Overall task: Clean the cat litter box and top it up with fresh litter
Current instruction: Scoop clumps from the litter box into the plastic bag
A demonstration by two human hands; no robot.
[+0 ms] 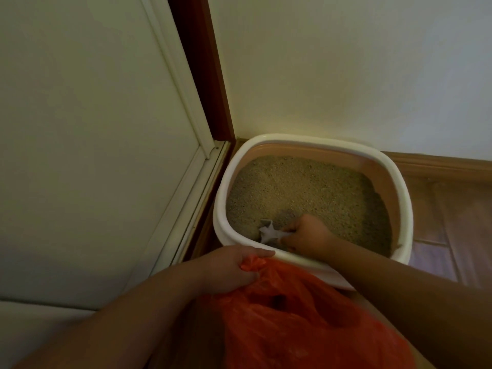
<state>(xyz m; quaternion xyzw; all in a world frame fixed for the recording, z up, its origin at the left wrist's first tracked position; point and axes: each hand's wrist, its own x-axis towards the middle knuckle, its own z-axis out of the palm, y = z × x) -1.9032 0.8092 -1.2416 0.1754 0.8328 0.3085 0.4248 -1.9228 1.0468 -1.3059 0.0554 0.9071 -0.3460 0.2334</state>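
A white-rimmed litter box (399, 193) with a tan inner wall stands in the room's corner, filled with beige litter (306, 187). My right hand (306, 235) reaches inside, near the front wall, shut on a white scoop (269, 232) whose head lies at the litter's near edge. A darker grey patch of litter (286, 215) shows just behind the scoop. My left hand (234, 267) grips the edge of an orange plastic bag (306, 315) held just in front of the box, below its front rim.
A white door (93, 129) with a dark red-brown frame (205, 75) stands left of the box. A cream wall (346, 62) rises behind it. Wooden floor (452, 222) and a wooden skirting board (439, 166) lie to the right.
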